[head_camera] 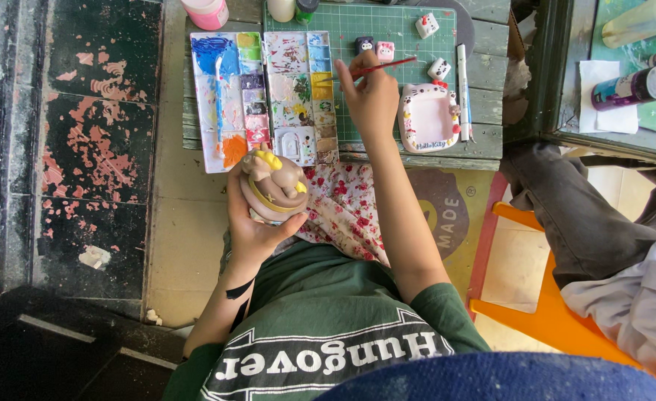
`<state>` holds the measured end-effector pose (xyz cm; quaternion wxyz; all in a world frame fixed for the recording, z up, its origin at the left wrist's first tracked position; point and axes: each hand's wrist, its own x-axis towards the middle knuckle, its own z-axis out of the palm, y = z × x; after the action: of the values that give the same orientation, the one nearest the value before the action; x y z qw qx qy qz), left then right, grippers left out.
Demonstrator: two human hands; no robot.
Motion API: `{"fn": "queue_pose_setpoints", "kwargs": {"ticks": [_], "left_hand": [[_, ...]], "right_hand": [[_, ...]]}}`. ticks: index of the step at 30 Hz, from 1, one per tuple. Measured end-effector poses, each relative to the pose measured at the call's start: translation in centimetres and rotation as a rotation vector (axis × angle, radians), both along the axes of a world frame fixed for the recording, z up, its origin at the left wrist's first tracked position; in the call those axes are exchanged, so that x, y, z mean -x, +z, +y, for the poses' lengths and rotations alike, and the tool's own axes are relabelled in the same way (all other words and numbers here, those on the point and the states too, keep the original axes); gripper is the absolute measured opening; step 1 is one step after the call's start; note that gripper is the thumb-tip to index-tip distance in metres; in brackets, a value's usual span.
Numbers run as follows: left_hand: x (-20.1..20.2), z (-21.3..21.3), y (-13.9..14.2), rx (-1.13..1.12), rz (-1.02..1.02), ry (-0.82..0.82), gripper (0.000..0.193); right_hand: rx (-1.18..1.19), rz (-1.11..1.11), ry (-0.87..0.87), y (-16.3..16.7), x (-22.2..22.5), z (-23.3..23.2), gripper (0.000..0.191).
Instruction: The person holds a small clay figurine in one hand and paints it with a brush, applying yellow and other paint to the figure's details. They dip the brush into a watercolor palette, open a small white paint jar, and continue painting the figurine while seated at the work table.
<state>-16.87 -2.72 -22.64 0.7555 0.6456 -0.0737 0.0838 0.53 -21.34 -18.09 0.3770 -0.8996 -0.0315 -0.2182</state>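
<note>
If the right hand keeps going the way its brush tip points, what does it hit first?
The right hand aims the red brush left, its tip over the paint palette. It would probably meet the yellow paint well first, though its height above is unclear.

One head-worn camera looks steeply down from close above; small table at frame top.

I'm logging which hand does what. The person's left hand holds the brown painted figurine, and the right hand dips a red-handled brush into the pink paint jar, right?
Not quite. In the head view the right hand holds the red-handled brush with its tip at the paint palette, not in the pink paint jar. The left hand does hold the brown painted figurine.
</note>
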Motion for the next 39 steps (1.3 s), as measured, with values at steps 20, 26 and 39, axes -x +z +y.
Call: {"fn": "queue_pose_setpoints", "kwargs": {"ticks": [20, 26, 39], "left_hand": [[0.3, -0.4, 1.1, -0.023, -0.021, -0.040, 0.095], [1.1, -1.8, 2.1, -0.148, -0.075, 0.020, 0.101], [1.3, -2.9, 3.3, -0.222, -0.170, 0.055, 0.104]], "right_hand": [[-0.929, 0.229, 0.265, -2.0, 7.1, -3.4, 0.007], [-1.132, 0.083, 0.468, -0.9, 15.5, -2.2, 0.015], [-1.107, 0.076, 0.474, -0.8, 18.0, -1.0, 0.014]]}}
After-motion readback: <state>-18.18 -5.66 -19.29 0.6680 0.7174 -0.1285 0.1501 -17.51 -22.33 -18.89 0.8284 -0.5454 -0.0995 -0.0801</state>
